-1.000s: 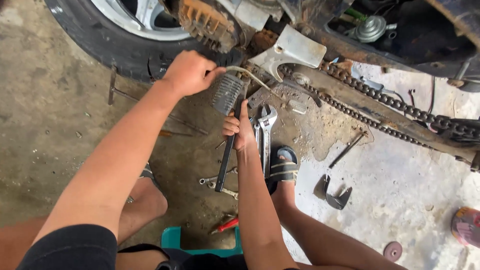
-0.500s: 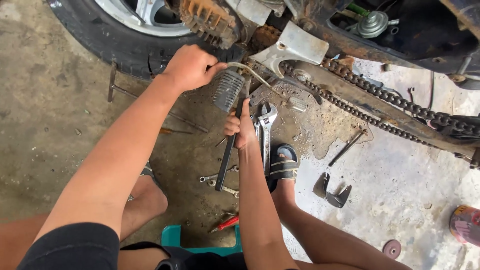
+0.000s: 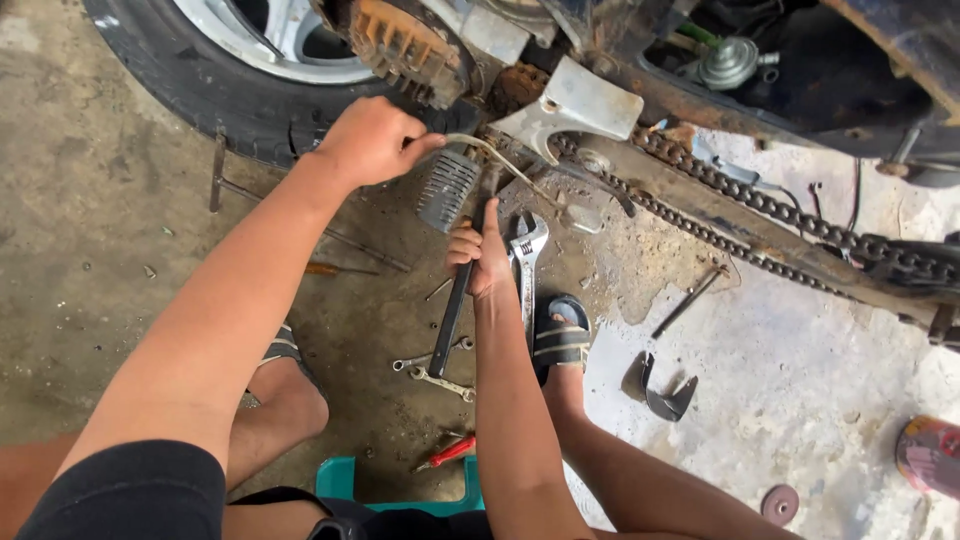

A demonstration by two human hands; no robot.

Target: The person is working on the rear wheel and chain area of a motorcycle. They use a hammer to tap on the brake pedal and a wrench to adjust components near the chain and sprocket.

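I look down at the rear of a motorcycle. My left hand [image 3: 368, 138] grips a bent metal lever [image 3: 495, 155] beside the ribbed footpeg [image 3: 446, 187], close to the rear tyre [image 3: 200, 85]. My right hand [image 3: 480, 255] is closed around a long dark bar [image 3: 450, 320] that stands upright below the footpeg. An adjustable wrench [image 3: 525, 265] lies on the floor just right of that hand. The drive chain [image 3: 760, 215] runs off to the right.
Two small spanners [image 3: 432, 370] and red-handled pliers [image 3: 447, 452] lie on the stained concrete between my legs. My sandalled foot [image 3: 560, 335] is by the wrench. A black bracket [image 3: 665, 390], a thin rod [image 3: 688, 300], a small disc [image 3: 780, 503] and a teal stool [image 3: 345, 480] are nearby.
Both hands keep their grip. The view has shifted slightly; the hands and tools hold nearly the same positions.
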